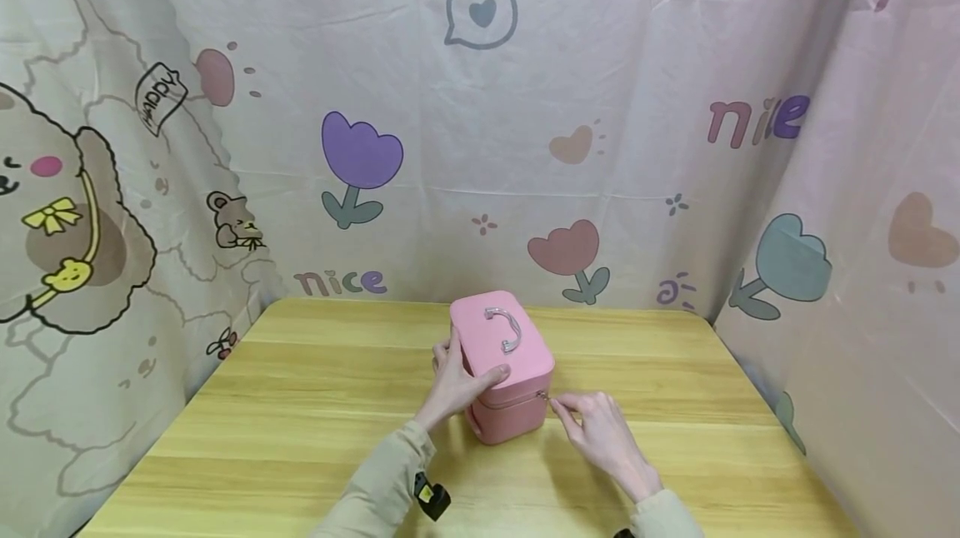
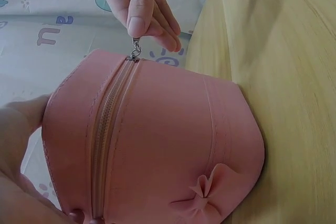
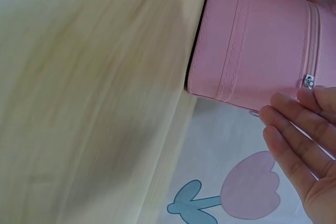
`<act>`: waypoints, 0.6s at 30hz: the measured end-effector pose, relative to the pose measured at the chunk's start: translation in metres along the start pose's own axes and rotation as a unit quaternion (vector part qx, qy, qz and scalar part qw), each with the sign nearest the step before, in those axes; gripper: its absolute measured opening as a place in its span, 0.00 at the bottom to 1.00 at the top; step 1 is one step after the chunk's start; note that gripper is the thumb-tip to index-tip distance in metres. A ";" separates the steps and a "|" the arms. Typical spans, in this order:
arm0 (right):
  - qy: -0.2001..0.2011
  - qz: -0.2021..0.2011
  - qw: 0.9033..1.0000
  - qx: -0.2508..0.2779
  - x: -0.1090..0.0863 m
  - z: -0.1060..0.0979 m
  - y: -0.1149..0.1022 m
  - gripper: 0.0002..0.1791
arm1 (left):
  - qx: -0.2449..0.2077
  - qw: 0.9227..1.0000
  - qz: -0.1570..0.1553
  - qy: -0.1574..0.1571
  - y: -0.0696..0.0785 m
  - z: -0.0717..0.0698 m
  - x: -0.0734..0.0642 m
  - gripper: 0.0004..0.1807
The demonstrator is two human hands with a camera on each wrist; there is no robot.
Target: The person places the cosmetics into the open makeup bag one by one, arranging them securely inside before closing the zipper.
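A pink zippered cosmetic case [image 1: 517, 417] stands upright on the table, with a silver handle [image 1: 513, 328] on its lid. My left hand [image 1: 459, 380] steadies it, thumb on top of the lid and fingers along the left side. At the near right corner, my right hand [image 1: 600, 430] pinches the metal zipper pull [image 2: 135, 46] between thumb and forefinger. In the left wrist view the closed zipper [image 2: 107, 124] runs under the lid, and a pink bow [image 2: 205, 199] decorates the side. The slider [image 3: 308, 81] shows beside my right fingertips in the right wrist view.
The case stands on a light wood-grain table [image 1: 315, 405]. Behind the table and at both sides hangs a pale curtain [image 1: 450, 122] printed with tulips, hearts and bears. A black strap device [image 1: 432, 498] is at my left wrist.
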State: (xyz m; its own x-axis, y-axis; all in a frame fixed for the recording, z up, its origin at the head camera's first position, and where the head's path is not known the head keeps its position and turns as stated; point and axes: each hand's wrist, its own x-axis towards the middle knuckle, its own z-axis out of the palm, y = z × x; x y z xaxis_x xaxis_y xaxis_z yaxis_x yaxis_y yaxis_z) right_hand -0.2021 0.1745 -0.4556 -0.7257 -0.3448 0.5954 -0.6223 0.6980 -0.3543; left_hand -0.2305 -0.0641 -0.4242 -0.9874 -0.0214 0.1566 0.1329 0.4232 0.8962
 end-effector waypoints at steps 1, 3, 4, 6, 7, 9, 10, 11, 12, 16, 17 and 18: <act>-0.001 -0.001 1.000 -0.001 0.000 0.000 0.000 0.04 | 0.000 1.000 -0.001 -0.001 0.000 0.000 0.000 0.67; 0.000 -0.002 1.000 -0.006 0.000 -0.001 0.000 0.04 | -0.003 1.000 -0.004 -0.003 0.000 -0.001 0.000 0.67; 0.000 -0.002 1.000 -0.008 0.000 -0.001 0.000 0.04 | -0.007 1.000 -0.003 -0.005 -0.001 -0.001 0.001 0.66; 0.000 -0.004 1.000 -0.009 0.000 0.000 0.000 0.03 | -0.017 1.000 -0.003 -0.014 -0.002 -0.003 0.004 0.65; 0.001 -0.010 1.000 -0.010 0.000 0.001 0.000 0.03 | -0.023 1.000 -0.004 -0.020 -0.003 -0.004 0.005 0.64; 0.001 -0.024 1.000 -0.009 0.001 0.002 0.000 0.03 | -0.037 0.999 -0.004 -0.034 -0.006 -0.007 0.008 0.62; -0.002 -0.031 1.000 -0.006 0.001 0.003 0.000 0.03 | -0.044 0.998 -0.003 -0.041 -0.007 -0.009 0.010 0.61; -0.005 -0.038 0.999 -0.003 0.002 0.004 -0.001 0.03 | -0.054 0.997 -0.005 -0.047 -0.008 -0.010 0.012 0.60; -0.005 -0.046 0.999 0.000 0.002 0.005 -0.001 0.03 | -0.066 0.996 -0.007 -0.053 -0.009 -0.011 0.013 0.59; -0.004 -0.070 0.997 0.015 0.004 0.009 -0.004 0.05 | -0.132 0.989 -0.002 -0.071 -0.012 -0.016 0.017 0.51; -0.001 -0.077 0.997 0.016 0.005 0.010 -0.005 0.05 | -0.145 0.987 -0.002 -0.075 -0.012 -0.017 0.017 0.49; 0.002 -0.083 0.996 0.016 0.005 0.011 -0.006 0.04 | -0.154 0.985 0.000 -0.079 -0.012 -0.018 0.017 0.47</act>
State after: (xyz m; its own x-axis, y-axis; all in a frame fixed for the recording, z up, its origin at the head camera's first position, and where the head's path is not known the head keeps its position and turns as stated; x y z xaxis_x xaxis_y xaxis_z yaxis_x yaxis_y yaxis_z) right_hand -0.2055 0.1615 -0.4581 -0.6104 -0.4508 0.6513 -0.7430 0.6109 -0.2735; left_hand -0.2474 -0.0862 -0.4248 -0.9851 0.1299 0.1126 0.1294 0.1288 0.9832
